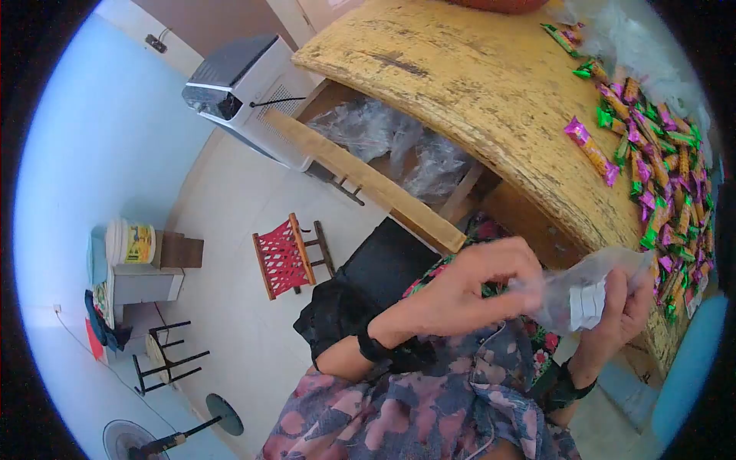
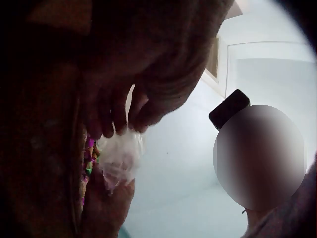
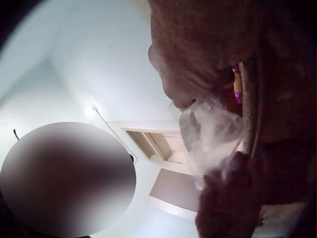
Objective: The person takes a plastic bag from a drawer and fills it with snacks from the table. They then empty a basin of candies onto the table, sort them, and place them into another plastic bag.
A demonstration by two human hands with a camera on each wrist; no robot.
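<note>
left hand (image 1: 468, 287): fingers curled, pinching the near edge of the clear plastic bag (image 1: 586, 291). I read it as a fingertip pinch, not a full wrap.
right hand (image 1: 617, 314): thumb and fingers curled round the bag's far side, over its white label.
bag: held in the air between both hands, above my lap, just off the yellow table (image 1: 475, 84) edge. Looks empty and crumpled.
candy: pile of wrapped bars (image 1: 659, 176) on the table, near the right hand, apart from the bag.
risk: thin film may slip out of the pinch or stay stuck shut; pulling unevenly could tear it.
risk 2: right elbow near the pile could knock bars off the edge.
</note>
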